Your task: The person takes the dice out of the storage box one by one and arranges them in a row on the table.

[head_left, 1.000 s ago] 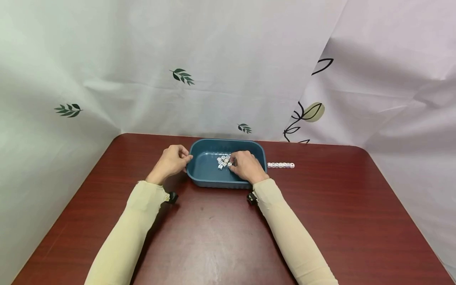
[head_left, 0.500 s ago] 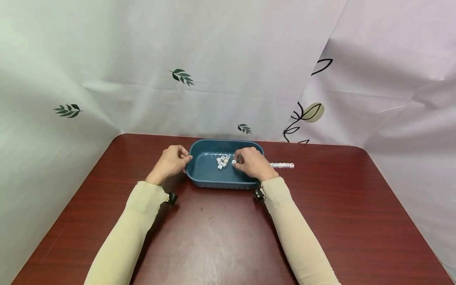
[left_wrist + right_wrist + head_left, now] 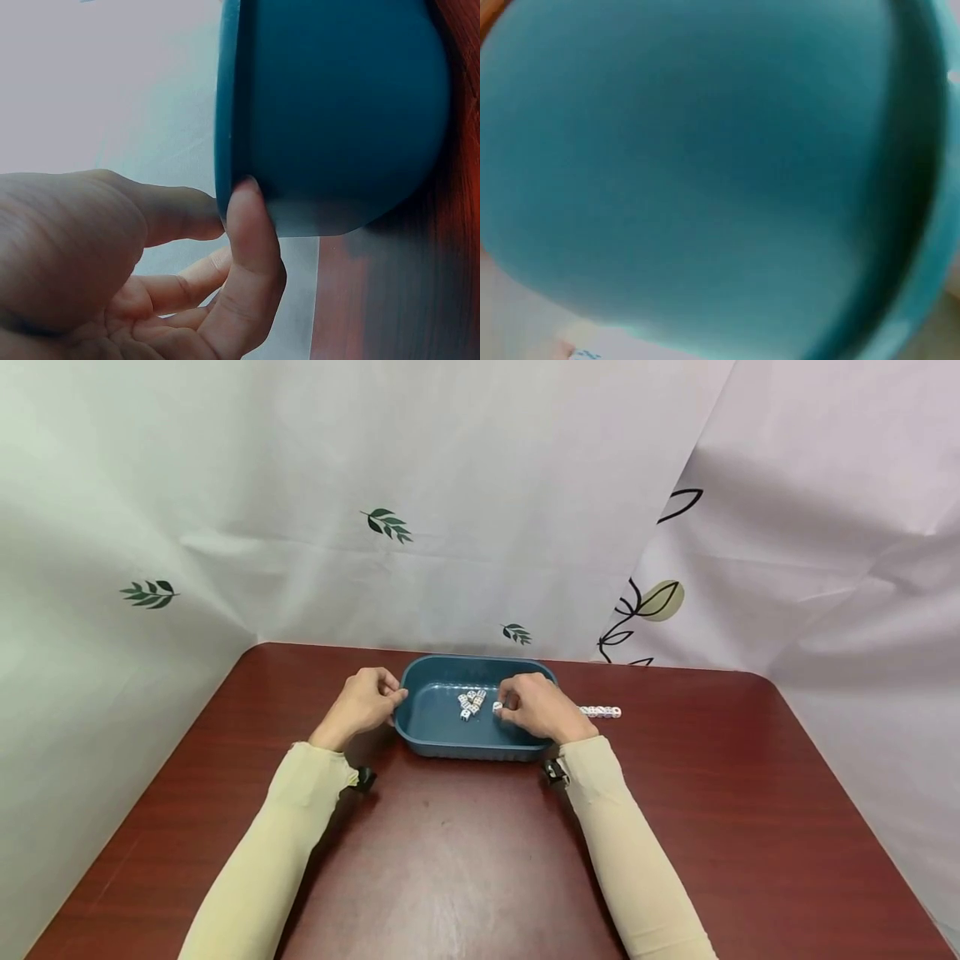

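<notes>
Head view: left hand point(image 3: 362, 702) pinches the rim of the teal tub point(image 3: 431, 739) on the counter point(image 3: 465, 860), right hand point(image 3: 538, 707) pinching one die point(image 3: 497, 707) inside it beside the dice pile point(image 3: 471, 702); light, hard, slick cube, best taken by opposite faces.

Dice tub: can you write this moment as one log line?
left hand: holds tub rim | right hand: pinches a die | loose dice in tub

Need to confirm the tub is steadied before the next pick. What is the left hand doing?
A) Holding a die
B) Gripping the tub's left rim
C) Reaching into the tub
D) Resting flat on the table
B: the left hand pinches the left rim of the blue tub, thumb and finger on its edge.
</notes>
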A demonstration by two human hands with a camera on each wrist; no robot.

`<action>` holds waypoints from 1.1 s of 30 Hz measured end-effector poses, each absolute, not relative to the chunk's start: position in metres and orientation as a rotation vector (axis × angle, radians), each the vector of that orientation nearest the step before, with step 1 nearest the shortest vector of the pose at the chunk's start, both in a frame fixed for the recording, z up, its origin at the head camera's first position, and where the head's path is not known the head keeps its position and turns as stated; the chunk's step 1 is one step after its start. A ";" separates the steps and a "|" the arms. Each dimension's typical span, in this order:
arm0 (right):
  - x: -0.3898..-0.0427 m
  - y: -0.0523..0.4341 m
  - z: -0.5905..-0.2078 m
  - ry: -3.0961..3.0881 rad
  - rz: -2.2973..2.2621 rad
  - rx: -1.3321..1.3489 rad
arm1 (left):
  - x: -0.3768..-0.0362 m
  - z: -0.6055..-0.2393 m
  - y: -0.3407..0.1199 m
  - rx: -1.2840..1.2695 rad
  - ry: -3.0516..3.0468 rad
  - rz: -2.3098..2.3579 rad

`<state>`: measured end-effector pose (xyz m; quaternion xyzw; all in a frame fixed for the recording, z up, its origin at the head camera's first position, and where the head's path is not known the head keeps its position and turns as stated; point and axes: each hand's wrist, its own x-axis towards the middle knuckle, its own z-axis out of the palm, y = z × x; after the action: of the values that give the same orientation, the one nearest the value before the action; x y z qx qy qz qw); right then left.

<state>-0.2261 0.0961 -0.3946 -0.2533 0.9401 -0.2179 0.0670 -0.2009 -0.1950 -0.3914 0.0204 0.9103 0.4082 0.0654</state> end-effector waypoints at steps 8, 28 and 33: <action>-0.226 0.106 -0.392 2.806 -0.678 -0.809 | -0.202 -0.392 -0.196 0.074 2.760 1.221; -0.223 0.127 -0.378 2.764 -0.820 -0.790 | -0.202 -0.392 -0.196 0.083 2.769 1.203; -0.223 0.134 -0.374 2.772 -0.856 -0.792 | -0.202 -0.392 -0.196 0.079 2.764 1.203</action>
<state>-0.2226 0.1342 -0.3743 -0.2629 0.9196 -0.2840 0.0672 -0.2022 -0.1965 -0.3922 0.0262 0.9148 0.3981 0.0632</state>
